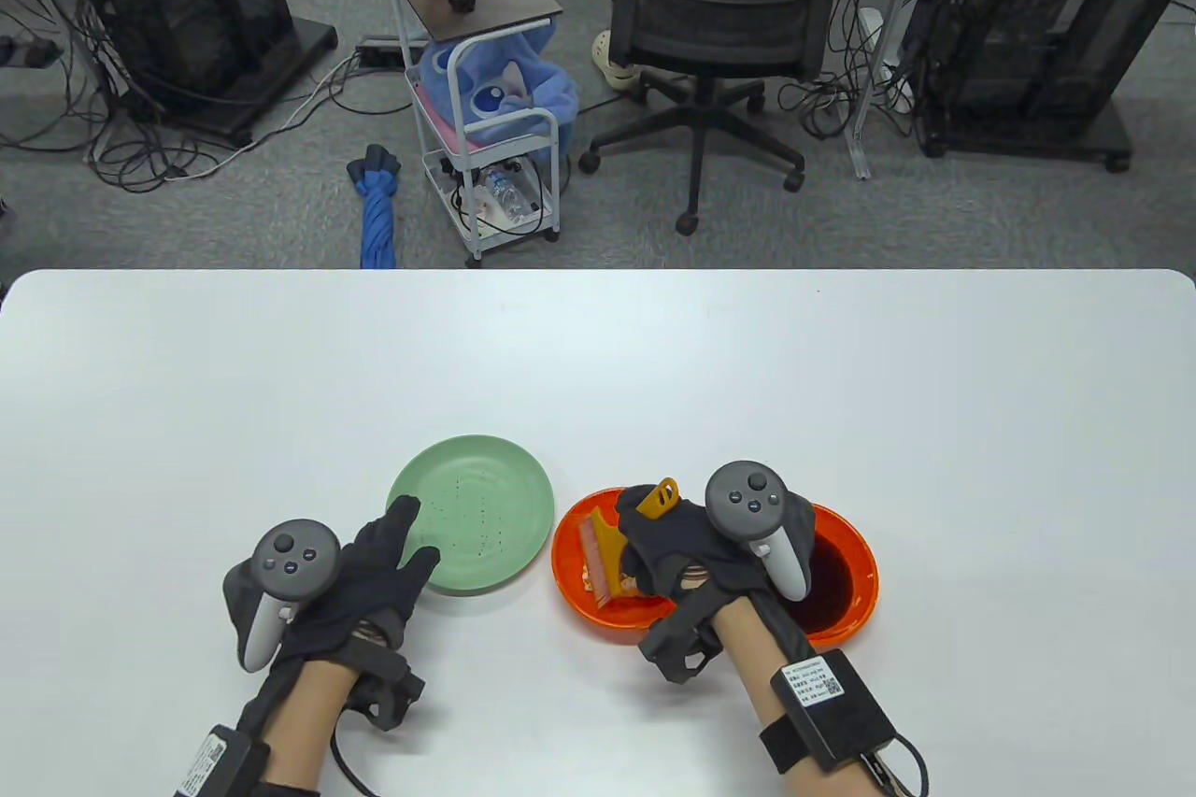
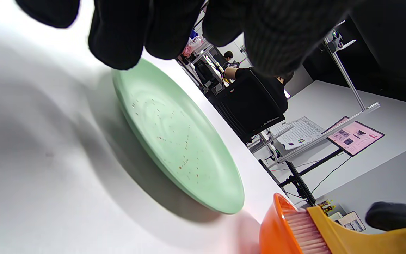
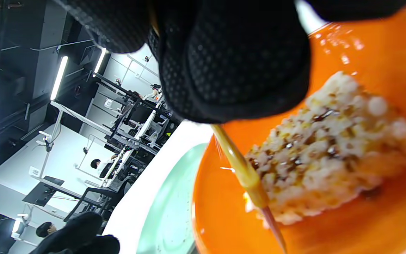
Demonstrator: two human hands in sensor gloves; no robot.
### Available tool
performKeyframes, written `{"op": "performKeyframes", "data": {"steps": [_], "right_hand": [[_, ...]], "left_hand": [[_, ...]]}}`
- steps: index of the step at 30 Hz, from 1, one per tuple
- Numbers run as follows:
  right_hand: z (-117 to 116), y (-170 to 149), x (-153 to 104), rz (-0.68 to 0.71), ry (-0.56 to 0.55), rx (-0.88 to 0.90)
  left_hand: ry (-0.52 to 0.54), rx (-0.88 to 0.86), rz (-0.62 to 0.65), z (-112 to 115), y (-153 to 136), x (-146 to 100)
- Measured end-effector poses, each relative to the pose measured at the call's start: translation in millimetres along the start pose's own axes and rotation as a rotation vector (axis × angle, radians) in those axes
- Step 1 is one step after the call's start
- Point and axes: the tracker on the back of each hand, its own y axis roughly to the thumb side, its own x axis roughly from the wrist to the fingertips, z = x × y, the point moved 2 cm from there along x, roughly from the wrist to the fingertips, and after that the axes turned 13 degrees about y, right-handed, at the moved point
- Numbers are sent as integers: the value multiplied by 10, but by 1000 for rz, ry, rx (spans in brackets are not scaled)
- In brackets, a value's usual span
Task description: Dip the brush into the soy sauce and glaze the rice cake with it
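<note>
My right hand point(image 1: 654, 549) grips a yellow brush point(image 1: 605, 554) with pink bristles and holds it over the left orange bowl point(image 1: 575, 596). In the right wrist view the brush point(image 3: 243, 169) touches the edge of a rice cake point(image 3: 330, 148) speckled with brown sauce in that bowl point(image 3: 372, 56). A second orange bowl point(image 1: 864, 573) holds dark soy sauce point(image 1: 832, 587), just right of my wrist. My left hand point(image 1: 392, 554) is open, with its fingers at the left rim of an empty green plate point(image 1: 476, 507). The plate point(image 2: 178, 141) and brush point(image 2: 330, 229) also show in the left wrist view.
The white table point(image 1: 598, 367) stretches wide behind the dishes. The two orange bowls touch side by side, and the green plate sits close to the left one. Beyond the far edge stand an office chair point(image 1: 719, 21) and a small cart point(image 1: 476, 87).
</note>
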Motion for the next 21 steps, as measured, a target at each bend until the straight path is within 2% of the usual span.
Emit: {"op": "performKeyframes", "data": {"steps": [12, 18, 21], "right_hand": [[372, -240, -229, -76, -77, -29], [451, -209, -298, -64, -94, -28], [464, -91, -338, -22, -110, -44]], "left_hand": [[-4, 5, -6, 8, -5, -4], [-6, 3, -11, -1, 0, -5], [-3, -11, 16, -17, 65, -16]]}}
